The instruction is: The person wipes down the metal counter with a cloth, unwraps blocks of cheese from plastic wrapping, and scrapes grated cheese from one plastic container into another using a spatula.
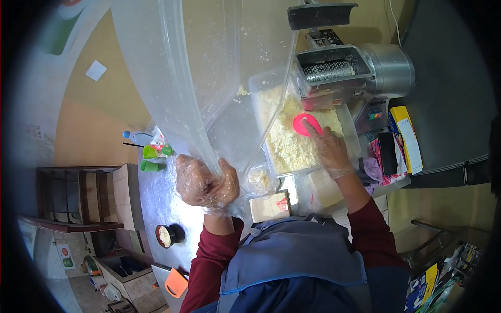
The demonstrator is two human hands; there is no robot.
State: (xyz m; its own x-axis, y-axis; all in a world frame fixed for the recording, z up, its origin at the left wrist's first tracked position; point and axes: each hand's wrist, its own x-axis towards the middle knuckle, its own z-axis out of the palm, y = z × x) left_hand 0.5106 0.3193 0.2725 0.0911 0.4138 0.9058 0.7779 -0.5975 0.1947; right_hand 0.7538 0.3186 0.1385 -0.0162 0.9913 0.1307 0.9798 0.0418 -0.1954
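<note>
A translucent plastic container (209,57), tilted up on its side with white crumbs on its inner wall, is gripped at its lower edge by my left hand (206,181), which wears a clear plastic glove. My right hand (330,148), also gloved, rests its fingers on a pink scoop (302,125). The scoop lies on white grated food (292,148) in a clear rectangular tub (353,125). Above the tub's upper right stands a metal grater machine (334,68) with a drum in its hopper.
Wrapped blocks (270,206) lie near my body beside a small clear bag (259,180). Green cups (150,166), a blue-capped bottle (138,136) and a dark bowl of white food (165,237) are at the left. A yellow box (405,138) stands at the right.
</note>
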